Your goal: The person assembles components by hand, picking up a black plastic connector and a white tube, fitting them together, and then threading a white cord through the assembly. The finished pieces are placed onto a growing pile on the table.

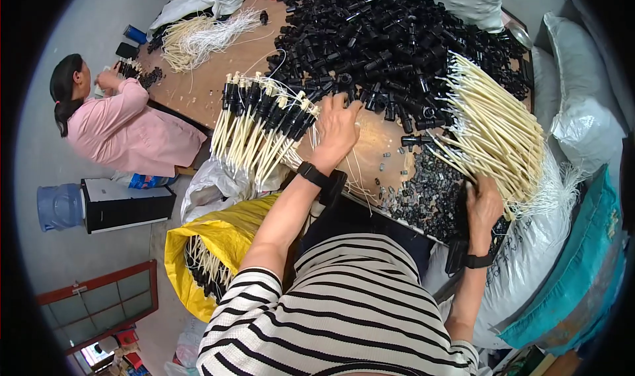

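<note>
My left hand (337, 130) reaches to the near edge of a heap of black plastic fittings (377, 38), its bent fingers slightly apart at the fittings. Just left of it lies a row of cream rods with black fittings on them (261, 121), with thin white cords at their tops. On the right, my right hand (484, 207) is at the lower end of a large bundle of cream rods (496, 131) with white cord tails. Its fingers curl in beside the rods, and their tips are partly hidden. Small dark and clear pieces (426, 190) lie between the hands.
A yellow sack (221, 237) with more fitted rods stands left of me, below the table (228, 55). At the far left a co-worker in pink (129, 121) sits at the table. Stuffed white sacks (585, 98) and a teal sack (569, 270) crowd the right side.
</note>
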Motion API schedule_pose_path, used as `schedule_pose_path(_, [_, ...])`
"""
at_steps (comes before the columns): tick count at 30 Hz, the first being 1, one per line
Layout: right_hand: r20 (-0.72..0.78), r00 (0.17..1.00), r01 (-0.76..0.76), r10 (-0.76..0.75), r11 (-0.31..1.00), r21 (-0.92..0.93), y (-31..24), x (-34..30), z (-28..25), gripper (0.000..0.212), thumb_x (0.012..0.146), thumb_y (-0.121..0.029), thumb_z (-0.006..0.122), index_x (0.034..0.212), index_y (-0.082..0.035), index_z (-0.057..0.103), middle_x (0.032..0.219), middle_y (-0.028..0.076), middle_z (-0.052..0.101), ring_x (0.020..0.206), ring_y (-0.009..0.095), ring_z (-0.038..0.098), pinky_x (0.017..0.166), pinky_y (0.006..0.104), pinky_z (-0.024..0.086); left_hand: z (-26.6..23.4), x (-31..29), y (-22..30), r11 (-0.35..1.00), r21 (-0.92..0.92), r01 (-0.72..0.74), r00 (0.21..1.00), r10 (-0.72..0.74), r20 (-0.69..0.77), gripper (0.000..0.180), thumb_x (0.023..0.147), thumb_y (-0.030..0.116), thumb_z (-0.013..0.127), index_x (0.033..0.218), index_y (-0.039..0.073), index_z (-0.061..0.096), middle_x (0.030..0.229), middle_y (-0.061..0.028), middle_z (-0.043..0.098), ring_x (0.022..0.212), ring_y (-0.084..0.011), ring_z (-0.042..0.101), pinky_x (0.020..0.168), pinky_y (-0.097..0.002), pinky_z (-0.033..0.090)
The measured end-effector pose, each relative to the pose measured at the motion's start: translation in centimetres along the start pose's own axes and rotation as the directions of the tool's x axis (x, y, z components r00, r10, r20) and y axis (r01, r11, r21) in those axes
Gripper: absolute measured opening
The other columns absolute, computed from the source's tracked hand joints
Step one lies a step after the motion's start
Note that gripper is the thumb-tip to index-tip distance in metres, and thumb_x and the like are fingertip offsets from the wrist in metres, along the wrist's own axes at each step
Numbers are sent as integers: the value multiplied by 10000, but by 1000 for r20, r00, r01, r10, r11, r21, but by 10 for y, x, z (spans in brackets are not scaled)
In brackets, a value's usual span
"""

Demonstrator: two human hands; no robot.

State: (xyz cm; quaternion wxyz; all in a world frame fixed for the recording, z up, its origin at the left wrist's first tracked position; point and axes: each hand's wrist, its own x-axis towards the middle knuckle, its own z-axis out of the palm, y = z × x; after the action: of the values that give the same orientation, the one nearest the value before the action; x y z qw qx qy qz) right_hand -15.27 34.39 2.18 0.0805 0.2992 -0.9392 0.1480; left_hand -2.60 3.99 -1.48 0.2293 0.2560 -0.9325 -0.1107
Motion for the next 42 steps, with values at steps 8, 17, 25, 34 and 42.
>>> schedule_pose_path(8, [78, 994, -69, 75, 995, -74, 10, 1, 11, 113, 723, -70, 640, 822, -56, 588, 886, 131, 604, 779, 357, 591, 682, 441, 447, 8, -19, 6, 931, -349, -103, 972, 168, 161, 301, 707, 28, 651, 1004, 63, 682, 1045, -103, 629, 985, -301, 562, 833, -392, 470])
schedule_pose_path(17, [-45, 994, 98, -96, 993, 66, -11, 0, 6, 122, 769, -98, 649, 877, -49, 622, 879, 113, 608, 801, 332, 575, 736, 410, 413, -52, -38, -29, 997, 7, 78, 987, -76, -143, 430, 652, 7, 706, 1069, 72, 625, 966, -86, 624, 925, -293, 558, 825, -393, 417])
schedule_pose_path(25, [-24, 961, 269, -277, 901, 339, -69, 2, 11, 110, 787, -140, 676, 878, -77, 666, 858, 97, 642, 718, 301, 584, 689, 385, 421, -64, -51, -55, 975, 110, 191, 963, -165, -211, 496, 670, -46, 666, 1146, 71, 590, 971, -104, 581, 885, -306, 555, 781, -396, 429])
schedule_pose_path(34, [302, 930, -194, -211, 417, 888, -139, 22, 37, 224, 814, -143, 670, 1003, -26, 689, 732, 32, 626, 596, 98, 519, 543, 263, 405, -64, -56, 30, 844, -535, -40, 999, 44, -5, 453, 710, -100, 543, 1128, 68, 594, 987, -138, 641, 866, -355, 636, 719, -394, 514])
schedule_pose_path(42, [494, 860, -464, -129, 208, 861, -123, 10, 31, 106, 871, -68, 612, 908, 3, 682, 752, -66, 586, 646, 9, 463, 577, 180, 358, -61, -54, 48, 859, -501, -107, 988, 147, 41, 531, 668, -81, 550, 1168, 78, 623, 980, -127, 633, 895, -319, 613, 784, -378, 507])
